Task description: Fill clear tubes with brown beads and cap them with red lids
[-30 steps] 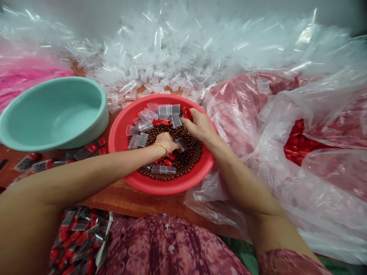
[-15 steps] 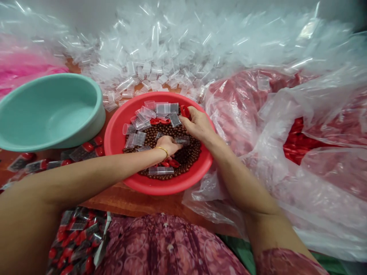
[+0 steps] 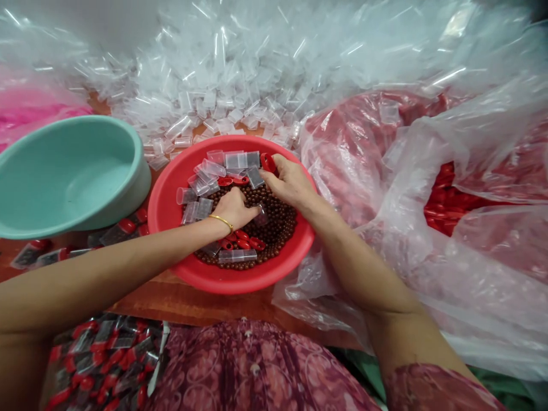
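Observation:
A red basin (image 3: 165, 214) holds many small brown beads (image 3: 276, 225), along with clear plastic tubes (image 3: 213, 168) and loose red caps (image 3: 243, 240). Inside it, my left hand (image 3: 233, 208), with a gold bangle at the wrist, is closed on a small clear plastic tube (image 3: 261, 214) just above the beads; the fingers are partly hidden. My right hand (image 3: 290, 181) reaches over the basin's right side and pinches a red cap (image 3: 268, 162) between thumb and fingers. Another clear tube (image 3: 256, 178) lies just beside the right thumb.
An aqua tub (image 3: 143, 171) stands at the left. Behind spreads a large heap of clear tubes (image 3: 222, 108). Clear bags of red caps (image 3: 443, 200) fill the right. Filled red-capped tubes (image 3: 107, 354) lie at lower left, others beside the tub.
My left hand has lifted a little and shifted left, and the tube at its fingertips is now more upright. My right hand keeps the red cap in nearly the same place.

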